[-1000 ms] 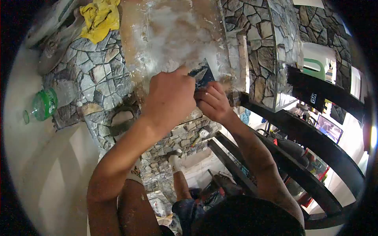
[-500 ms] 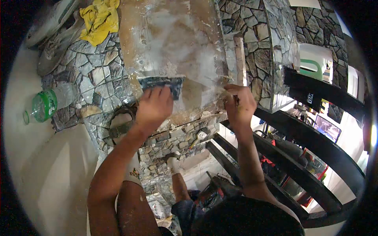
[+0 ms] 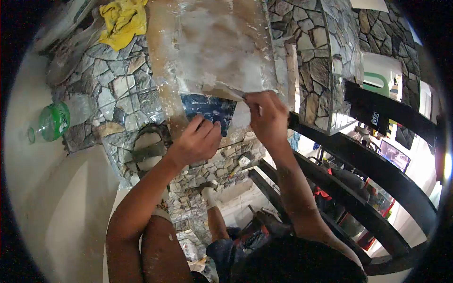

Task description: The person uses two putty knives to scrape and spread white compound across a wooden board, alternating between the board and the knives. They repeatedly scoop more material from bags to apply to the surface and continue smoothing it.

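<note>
My left hand (image 3: pixel 198 141) is closed on the near edge of a flat, dark blue spreader (image 3: pixel 210 111) with whitish smears on it. Close beside it, my right hand (image 3: pixel 266 115) pinches a thin putty knife (image 3: pixel 219 89), its blade pointing left along the spreader's far edge. Both tools are over the near end of a brown board (image 3: pixel 165 61), whose surface is streaked with white and grey filler.
Stone-patterned cladding (image 3: pixel 125 82) surrounds the board. A yellow cloth (image 3: pixel 122 23) is at the upper left, with a green-labelled clear plastic bottle (image 3: pixel 54 121) below it. Black stair treads (image 3: pixel 349 188) slope down on the right, with a lit screen (image 3: pixel 394 155) beyond them.
My left hand has brought the spreader right and slightly nearer to me. My right hand has moved left with the putty knife, bringing its blade to the spreader's far edge.
</note>
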`<control>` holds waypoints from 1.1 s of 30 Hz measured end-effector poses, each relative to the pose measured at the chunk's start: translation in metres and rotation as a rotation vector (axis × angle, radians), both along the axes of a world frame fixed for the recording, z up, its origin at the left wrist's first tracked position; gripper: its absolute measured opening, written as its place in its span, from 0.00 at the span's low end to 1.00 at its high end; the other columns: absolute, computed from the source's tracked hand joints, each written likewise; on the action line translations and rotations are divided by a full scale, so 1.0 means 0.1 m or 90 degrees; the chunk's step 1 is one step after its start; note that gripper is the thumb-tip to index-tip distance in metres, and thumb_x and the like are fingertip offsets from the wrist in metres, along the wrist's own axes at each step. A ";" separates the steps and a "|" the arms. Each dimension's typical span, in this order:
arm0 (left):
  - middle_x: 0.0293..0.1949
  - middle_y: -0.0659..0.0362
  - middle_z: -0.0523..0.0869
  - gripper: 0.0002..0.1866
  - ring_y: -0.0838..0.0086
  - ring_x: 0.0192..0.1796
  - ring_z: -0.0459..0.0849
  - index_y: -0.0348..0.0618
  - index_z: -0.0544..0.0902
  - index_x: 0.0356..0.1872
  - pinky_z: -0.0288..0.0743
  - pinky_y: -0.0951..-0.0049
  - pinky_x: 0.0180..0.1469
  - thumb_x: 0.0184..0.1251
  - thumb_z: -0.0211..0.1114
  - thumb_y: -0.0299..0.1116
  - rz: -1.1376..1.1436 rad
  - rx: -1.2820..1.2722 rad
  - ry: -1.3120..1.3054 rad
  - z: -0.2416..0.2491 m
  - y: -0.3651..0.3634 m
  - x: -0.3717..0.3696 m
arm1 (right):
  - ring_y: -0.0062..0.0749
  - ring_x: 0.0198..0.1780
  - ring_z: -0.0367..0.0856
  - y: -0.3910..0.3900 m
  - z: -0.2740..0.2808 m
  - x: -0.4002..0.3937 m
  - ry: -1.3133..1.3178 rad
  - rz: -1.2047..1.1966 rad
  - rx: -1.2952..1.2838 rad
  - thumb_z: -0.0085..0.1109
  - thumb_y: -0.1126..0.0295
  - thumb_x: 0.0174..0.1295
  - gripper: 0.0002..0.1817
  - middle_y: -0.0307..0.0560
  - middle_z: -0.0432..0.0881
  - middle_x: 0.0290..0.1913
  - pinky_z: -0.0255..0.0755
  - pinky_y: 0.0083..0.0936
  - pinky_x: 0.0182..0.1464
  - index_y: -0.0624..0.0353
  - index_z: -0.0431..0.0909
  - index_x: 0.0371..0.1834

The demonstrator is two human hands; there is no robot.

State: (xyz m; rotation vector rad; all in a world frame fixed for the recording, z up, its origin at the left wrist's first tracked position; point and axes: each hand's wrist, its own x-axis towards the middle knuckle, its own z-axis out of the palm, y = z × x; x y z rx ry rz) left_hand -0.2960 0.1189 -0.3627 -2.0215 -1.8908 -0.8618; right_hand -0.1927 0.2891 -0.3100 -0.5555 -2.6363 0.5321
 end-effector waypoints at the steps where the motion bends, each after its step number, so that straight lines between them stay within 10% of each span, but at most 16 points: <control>1: 0.32 0.57 0.78 0.08 0.67 0.36 0.78 0.36 0.83 0.30 0.75 0.62 0.50 0.48 0.62 0.29 -0.005 -0.019 0.005 -0.03 -0.03 0.00 | 0.42 0.31 0.81 -0.08 0.06 0.03 -0.004 0.026 -0.002 0.60 0.85 0.48 0.09 0.47 0.81 0.30 0.74 0.31 0.30 0.58 0.77 0.29; 33: 0.29 0.61 0.77 0.06 0.68 0.35 0.78 0.44 0.79 0.22 0.74 0.67 0.51 0.40 0.59 0.33 -0.145 0.065 0.009 0.10 -0.02 0.07 | 0.54 0.35 0.79 0.12 -0.35 -0.25 -0.145 0.060 -0.189 0.60 0.72 0.56 0.05 0.54 0.79 0.32 0.74 0.41 0.37 0.59 0.76 0.33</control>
